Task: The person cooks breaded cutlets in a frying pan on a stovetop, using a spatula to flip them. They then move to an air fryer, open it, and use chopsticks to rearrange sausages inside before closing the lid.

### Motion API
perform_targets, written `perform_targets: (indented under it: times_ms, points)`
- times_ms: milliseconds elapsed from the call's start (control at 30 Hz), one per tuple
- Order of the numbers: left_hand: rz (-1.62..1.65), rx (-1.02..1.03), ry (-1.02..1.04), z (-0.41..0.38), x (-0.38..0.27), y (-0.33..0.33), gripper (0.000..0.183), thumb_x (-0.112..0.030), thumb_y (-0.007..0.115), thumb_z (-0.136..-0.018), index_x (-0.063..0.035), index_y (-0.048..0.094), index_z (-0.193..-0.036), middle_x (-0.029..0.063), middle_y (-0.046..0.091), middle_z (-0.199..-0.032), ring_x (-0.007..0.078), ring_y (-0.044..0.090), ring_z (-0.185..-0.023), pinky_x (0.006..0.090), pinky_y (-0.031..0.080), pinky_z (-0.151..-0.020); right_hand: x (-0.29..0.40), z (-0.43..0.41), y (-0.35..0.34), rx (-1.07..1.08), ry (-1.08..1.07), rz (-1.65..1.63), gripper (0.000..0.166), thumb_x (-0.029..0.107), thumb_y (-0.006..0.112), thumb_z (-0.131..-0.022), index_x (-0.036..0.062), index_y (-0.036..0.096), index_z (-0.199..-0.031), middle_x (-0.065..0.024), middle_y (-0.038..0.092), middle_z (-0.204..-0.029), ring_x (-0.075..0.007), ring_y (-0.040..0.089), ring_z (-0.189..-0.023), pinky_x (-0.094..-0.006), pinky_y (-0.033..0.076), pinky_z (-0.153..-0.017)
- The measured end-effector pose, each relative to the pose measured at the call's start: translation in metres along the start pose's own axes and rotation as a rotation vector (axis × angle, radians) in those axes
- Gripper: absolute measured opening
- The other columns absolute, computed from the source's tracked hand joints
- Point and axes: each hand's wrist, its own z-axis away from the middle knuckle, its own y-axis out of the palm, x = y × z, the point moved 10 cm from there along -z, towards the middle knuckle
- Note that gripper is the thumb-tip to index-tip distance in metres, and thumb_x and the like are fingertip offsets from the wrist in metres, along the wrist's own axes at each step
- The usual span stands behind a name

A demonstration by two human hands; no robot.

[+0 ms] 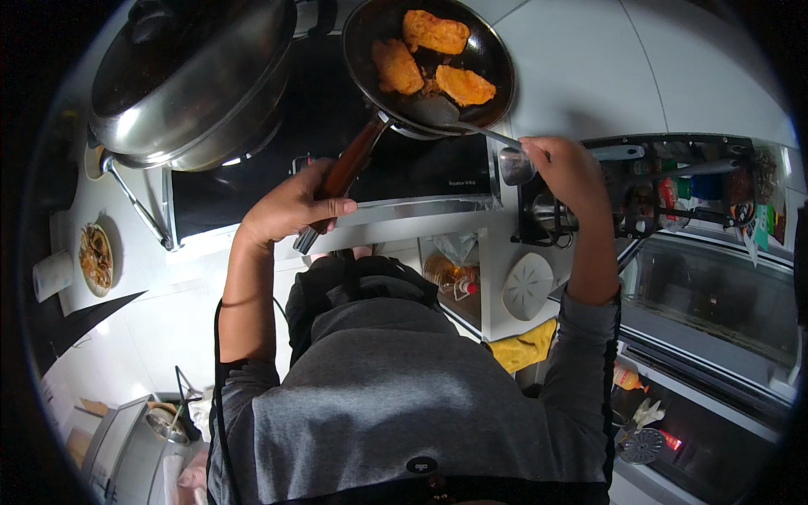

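Note:
My left hand (284, 205) is wrapped around the brown handle (353, 158) of a dark frying pan (495, 66), which sits over the black glass cooktop (416, 167). Three orange-brown fried pieces lie in the pan: one at the far side (435, 31), another at the left (398, 66), the third at the right (466, 85). Between the fingers of my right hand (562, 173) is the shaft of a metal spatula (435, 110). Its blade rests inside the near edge of the pan, just short of the food. My right fingertips are partly hidden.
A large lidded steel pot (208, 120) stands left of the pan. A plate of food (96, 259) is on the left counter. Right of the cooktop, a black rack (637, 221) holds utensils and packets, with a ladle bowl (517, 165) near my right hand.

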Motion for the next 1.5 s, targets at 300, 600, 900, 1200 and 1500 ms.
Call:
perform_targets:
  times_ms: [300,600,900,1200,1500]
  points:
    - [0.302,0.082,0.016,0.001,0.006,0.017,0.062,-0.004,0.066,-0.079,-0.0006,0.037,-0.134,0.0047,0.055,-0.079,0.0111,0.054,-0.056,0.0248,0.043,-0.047,0.014,0.003,0.005,0.013,-0.056,-0.007,0.026,0.029,0.057,-0.092,0.0105,0.07,-0.105,-0.0165,0.067,-0.087,-0.033,0.065,-0.08,-0.0393,0.05,-0.072]
    - [0.355,0.131,0.047,0.002,0.001,0.024,0.057,0.001,0.062,-0.08,0.0032,0.035,-0.131,0.006,0.052,-0.079,0.0128,0.054,-0.057,0.0264,0.044,-0.051,0.02,-0.006,0.016,0.13,-0.026,0.093,0.028,0.031,0.054,-0.092,0.0084,0.069,-0.096,-0.0156,0.067,-0.085,-0.0345,0.066,-0.084,-0.0445,0.051,-0.075]
    - [0.34,0.127,0.029,0.003,0.003,0.024,0.06,0.002,0.061,-0.081,0.0032,0.033,-0.134,0.0066,0.053,-0.081,0.013,0.054,-0.059,0.0258,0.044,-0.054,0.03,-0.022,0.007,0.173,-0.009,0.159,0.031,0.033,0.053,-0.092,0.0067,0.069,-0.089,-0.016,0.068,-0.086,-0.0353,0.066,-0.085,-0.0452,0.051,-0.078]
    - [0.341,0.094,0.03,0.0,0.004,0.023,0.07,0.002,0.061,-0.08,-0.0014,0.029,-0.142,0.0038,0.051,-0.079,0.0109,0.053,-0.056,0.0245,0.043,-0.047,0.03,-0.046,0.014,-0.001,-0.147,0.087,0.027,0.031,0.056,-0.092,0.0114,0.071,-0.103,-0.0184,0.065,-0.083,-0.034,0.065,-0.077,-0.0425,0.05,-0.071]
    - [0.346,0.078,0.038,0.0,0.001,0.023,0.069,0.0,0.062,-0.08,-0.0013,0.029,-0.141,0.0039,0.051,-0.08,0.0111,0.053,-0.055,0.0239,0.042,-0.046,0.028,-0.058,0.03,0.045,-0.023,0.118,0.027,0.031,0.057,-0.091,0.0115,0.071,-0.103,-0.0162,0.068,-0.091,-0.0339,0.066,-0.084,-0.0403,0.051,-0.075]
